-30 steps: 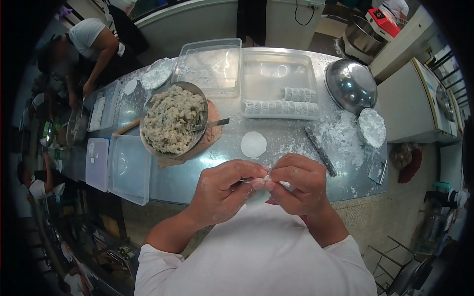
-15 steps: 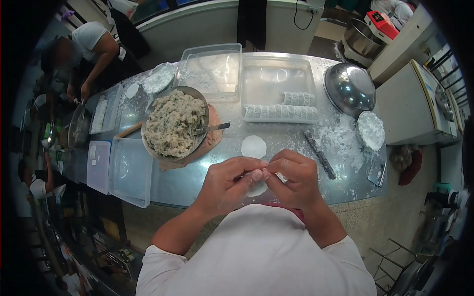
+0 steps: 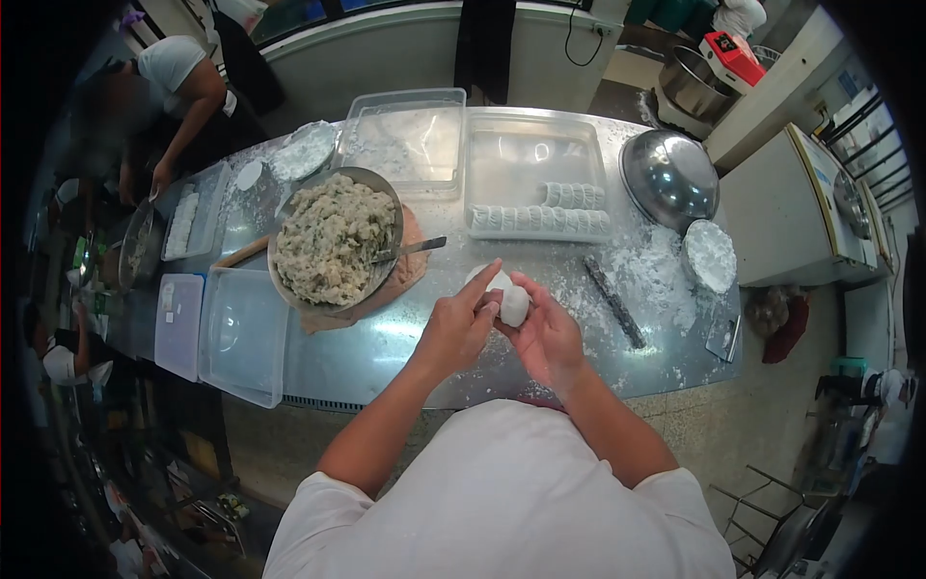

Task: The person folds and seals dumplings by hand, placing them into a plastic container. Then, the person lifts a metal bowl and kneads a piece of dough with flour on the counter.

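Note:
A plump white dough dumpling (image 3: pixel 514 306) rests in my right hand (image 3: pixel 551 335), whose fingers and thumb curl around its right side and underside. My left hand (image 3: pixel 457 326) is close against its left side, index finger stretched out and thumb tip at the dumpling. Behind my fingertips, a round white dough wrapper (image 3: pixel 479 277) shows in part on the metal table (image 3: pixel 362 359). To the left stands a large metal bowl (image 3: pixel 397 214) of pale, green-flecked filling (image 3: pixel 333 236), with a spatula handle (image 3: pixel 422 249) sticking out. Beyond my hands, a clear plastic tray (image 3: pixel 531 150) holds rows of pleated white dumplings (image 3: pixel 540 221).
A dark floured rolling pin (image 3: pixel 614 301), an overturned steel bowl (image 3: pixel 670 177), a bowl of flour (image 3: pixel 711 258) and a scraper (image 3: pixel 723 338) are on the right. Plastic containers (image 3: pixel 243 333) stand left. Another person (image 3: pixel 183 92) works at the table's far left.
My hands have moved from pinching together to parting slightly, with the dumpling now showing in my right palm. The camera view has shifted slightly.

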`<state>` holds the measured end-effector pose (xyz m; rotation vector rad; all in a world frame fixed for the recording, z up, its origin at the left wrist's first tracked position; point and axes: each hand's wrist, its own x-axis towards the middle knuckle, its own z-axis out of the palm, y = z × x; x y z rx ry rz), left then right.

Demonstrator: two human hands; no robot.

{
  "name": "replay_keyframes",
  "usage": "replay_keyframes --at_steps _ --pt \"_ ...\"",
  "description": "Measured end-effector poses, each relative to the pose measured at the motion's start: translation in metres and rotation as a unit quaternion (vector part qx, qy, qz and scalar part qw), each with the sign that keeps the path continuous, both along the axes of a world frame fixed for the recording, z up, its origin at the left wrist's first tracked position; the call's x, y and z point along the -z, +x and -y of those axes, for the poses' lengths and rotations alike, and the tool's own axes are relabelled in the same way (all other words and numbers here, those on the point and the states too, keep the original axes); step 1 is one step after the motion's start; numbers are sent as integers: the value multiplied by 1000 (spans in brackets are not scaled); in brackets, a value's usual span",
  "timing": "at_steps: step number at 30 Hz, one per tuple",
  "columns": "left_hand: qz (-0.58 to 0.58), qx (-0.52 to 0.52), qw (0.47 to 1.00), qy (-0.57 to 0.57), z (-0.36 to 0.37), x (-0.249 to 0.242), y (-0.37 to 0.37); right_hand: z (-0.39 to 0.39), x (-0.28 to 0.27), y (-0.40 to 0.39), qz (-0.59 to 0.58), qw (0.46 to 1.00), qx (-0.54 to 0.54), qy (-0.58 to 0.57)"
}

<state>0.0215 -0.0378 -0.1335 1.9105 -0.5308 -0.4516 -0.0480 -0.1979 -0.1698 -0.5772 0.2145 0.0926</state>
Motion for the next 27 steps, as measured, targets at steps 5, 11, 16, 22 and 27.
replay_keyframes --at_steps 5,11,16,22,27 --pt "-67 8 994 -84 2 9 -8 -4 2 -1 -19 997 21 -66" --pt "-43 -5 994 -105 22 20 -13 7 8 3 -24 992 39 -117" --pt "45 -9 999 21 24 9 -8 -1 12 11 -11 985 12 -173" --pt "-143 -33 986 -81 32 24 13 33 16 4 -19 964 21 -264" --pt "-155 -27 982 -107 57 26 46 80 33 -13 -84 956 -19 -279"
